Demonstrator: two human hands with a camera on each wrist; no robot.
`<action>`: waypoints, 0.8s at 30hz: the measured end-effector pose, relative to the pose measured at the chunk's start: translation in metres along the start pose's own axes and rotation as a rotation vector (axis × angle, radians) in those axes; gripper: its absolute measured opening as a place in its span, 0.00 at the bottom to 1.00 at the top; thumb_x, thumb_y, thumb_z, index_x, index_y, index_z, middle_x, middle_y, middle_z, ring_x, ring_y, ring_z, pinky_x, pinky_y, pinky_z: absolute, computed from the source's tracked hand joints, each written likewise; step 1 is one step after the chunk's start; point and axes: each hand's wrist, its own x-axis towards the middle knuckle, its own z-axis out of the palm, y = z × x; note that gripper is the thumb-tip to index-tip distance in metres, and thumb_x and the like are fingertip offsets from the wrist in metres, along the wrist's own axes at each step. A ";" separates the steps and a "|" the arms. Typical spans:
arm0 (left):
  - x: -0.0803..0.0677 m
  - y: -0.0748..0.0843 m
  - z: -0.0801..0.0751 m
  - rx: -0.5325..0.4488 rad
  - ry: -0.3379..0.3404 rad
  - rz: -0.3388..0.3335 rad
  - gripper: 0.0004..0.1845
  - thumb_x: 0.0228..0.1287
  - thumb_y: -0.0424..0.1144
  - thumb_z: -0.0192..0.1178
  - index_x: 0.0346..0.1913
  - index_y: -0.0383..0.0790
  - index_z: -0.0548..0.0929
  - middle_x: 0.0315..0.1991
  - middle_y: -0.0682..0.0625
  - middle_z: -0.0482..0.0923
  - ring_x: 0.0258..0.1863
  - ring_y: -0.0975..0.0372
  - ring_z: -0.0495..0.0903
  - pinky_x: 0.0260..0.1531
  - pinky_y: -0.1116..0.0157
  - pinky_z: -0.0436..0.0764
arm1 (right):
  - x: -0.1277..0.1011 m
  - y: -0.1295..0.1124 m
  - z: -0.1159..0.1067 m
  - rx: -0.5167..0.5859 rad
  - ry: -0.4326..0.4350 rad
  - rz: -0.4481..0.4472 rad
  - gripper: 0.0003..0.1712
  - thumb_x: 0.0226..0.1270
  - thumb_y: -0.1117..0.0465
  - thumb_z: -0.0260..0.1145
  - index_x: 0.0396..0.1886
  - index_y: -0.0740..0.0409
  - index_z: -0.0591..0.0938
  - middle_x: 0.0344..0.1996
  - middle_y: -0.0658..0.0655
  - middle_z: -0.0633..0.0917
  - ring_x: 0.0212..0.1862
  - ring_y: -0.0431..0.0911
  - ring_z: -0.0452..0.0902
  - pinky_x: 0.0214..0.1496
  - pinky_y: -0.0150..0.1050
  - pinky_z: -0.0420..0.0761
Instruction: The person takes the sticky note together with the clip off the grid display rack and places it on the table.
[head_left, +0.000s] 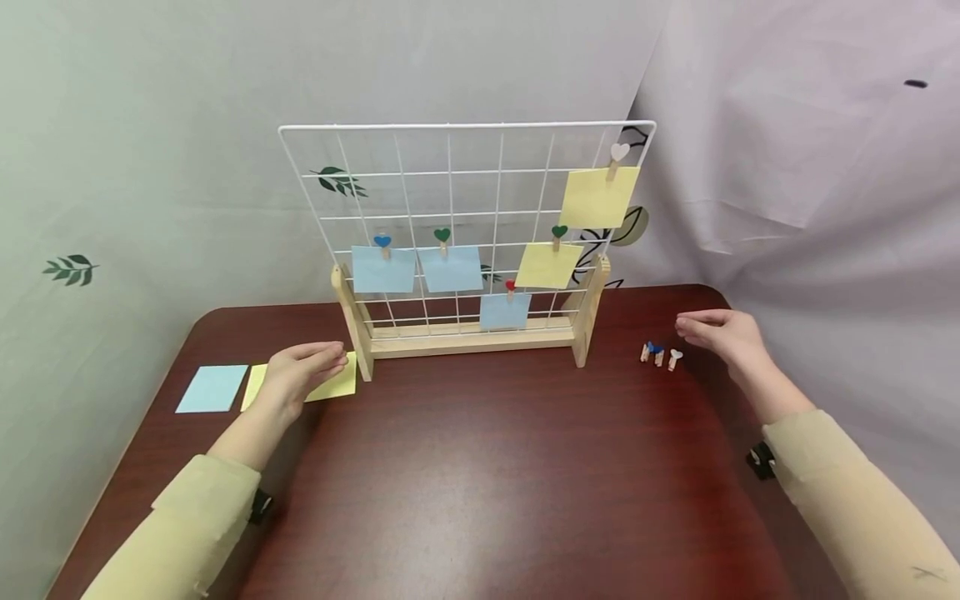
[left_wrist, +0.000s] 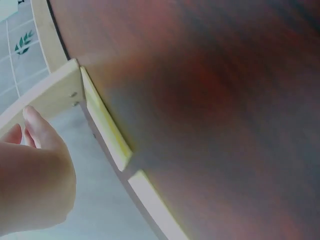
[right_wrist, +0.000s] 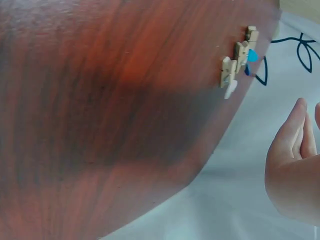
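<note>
My left hand (head_left: 300, 375) hovers over yellow sticky notes (head_left: 339, 383) at the left, partly hiding them, with fingers extended and nothing in them. In the left wrist view, its fingertips overlap the wooden stand leg (left_wrist: 50, 95). A light blue sticky note pad (head_left: 212, 388) lies farther left. On the right, my right hand (head_left: 726, 335) is held empty in the air, fingers fairly straight, just beyond several small wooden clothespins (head_left: 673, 360). White and blue hearts top these pegs, which lie close together near the table's right edge.
A white wire grid (head_left: 465, 127) stands upright in a wooden base (head_left: 472, 341) at the back. Heart clothespins hold blue notes (head_left: 384, 273) and yellow notes (head_left: 598, 200) on it. The dark red table (head_left: 480, 467) meets pale cloth (head_left: 810, 183) behind and at the sides.
</note>
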 end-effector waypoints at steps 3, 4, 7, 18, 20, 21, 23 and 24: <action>0.001 0.002 0.007 0.031 -0.019 0.011 0.19 0.76 0.24 0.59 0.32 0.50 0.90 0.32 0.58 0.91 0.34 0.71 0.91 0.42 0.73 0.90 | 0.001 -0.005 0.003 0.021 -0.015 -0.011 0.18 0.75 0.70 0.67 0.31 0.42 0.91 0.27 0.40 0.92 0.33 0.31 0.90 0.42 0.24 0.88; 0.001 0.002 0.009 0.038 -0.016 0.016 0.18 0.76 0.24 0.60 0.32 0.50 0.90 0.32 0.58 0.91 0.33 0.71 0.91 0.42 0.73 0.90 | 0.001 -0.007 0.004 0.018 -0.016 -0.019 0.18 0.75 0.70 0.67 0.31 0.42 0.91 0.27 0.40 0.92 0.33 0.31 0.90 0.42 0.24 0.88; -0.001 0.005 0.017 0.027 0.028 0.041 0.18 0.75 0.24 0.61 0.31 0.49 0.90 0.30 0.58 0.91 0.32 0.71 0.91 0.40 0.74 0.90 | 0.001 -0.012 0.007 0.016 -0.011 -0.044 0.18 0.74 0.70 0.68 0.31 0.41 0.92 0.27 0.40 0.92 0.33 0.31 0.90 0.42 0.25 0.88; -0.014 0.017 0.033 -0.042 0.090 0.107 0.16 0.73 0.25 0.64 0.30 0.48 0.90 0.30 0.57 0.91 0.31 0.70 0.91 0.42 0.73 0.90 | 0.000 -0.028 0.020 -0.002 -0.034 -0.095 0.18 0.74 0.71 0.67 0.32 0.44 0.92 0.27 0.40 0.93 0.34 0.31 0.91 0.43 0.24 0.88; -0.015 0.019 0.035 -0.037 0.063 0.119 0.16 0.73 0.25 0.63 0.31 0.48 0.90 0.31 0.57 0.91 0.32 0.70 0.91 0.42 0.72 0.90 | -0.001 -0.031 0.022 -0.006 -0.038 -0.090 0.18 0.74 0.71 0.67 0.32 0.44 0.92 0.27 0.40 0.92 0.34 0.30 0.91 0.43 0.24 0.88; -0.016 0.020 0.036 -0.033 0.048 0.126 0.16 0.74 0.25 0.63 0.32 0.48 0.90 0.31 0.57 0.91 0.32 0.70 0.91 0.42 0.72 0.90 | -0.001 -0.032 0.023 -0.020 -0.038 -0.088 0.18 0.75 0.71 0.67 0.32 0.43 0.92 0.27 0.39 0.92 0.34 0.30 0.91 0.43 0.24 0.88; -0.018 0.023 0.040 -0.022 0.024 0.132 0.16 0.73 0.24 0.63 0.32 0.48 0.90 0.32 0.57 0.91 0.32 0.70 0.91 0.43 0.72 0.90 | -0.001 -0.034 0.024 -0.032 -0.041 -0.092 0.18 0.75 0.70 0.68 0.31 0.42 0.92 0.27 0.39 0.92 0.34 0.30 0.91 0.43 0.24 0.88; -0.019 0.025 0.042 -0.019 0.012 0.133 0.16 0.73 0.24 0.63 0.32 0.48 0.90 0.32 0.57 0.91 0.33 0.70 0.91 0.43 0.72 0.90 | -0.001 -0.036 0.025 -0.040 -0.041 -0.097 0.18 0.75 0.70 0.68 0.32 0.41 0.92 0.27 0.39 0.92 0.34 0.30 0.91 0.43 0.24 0.88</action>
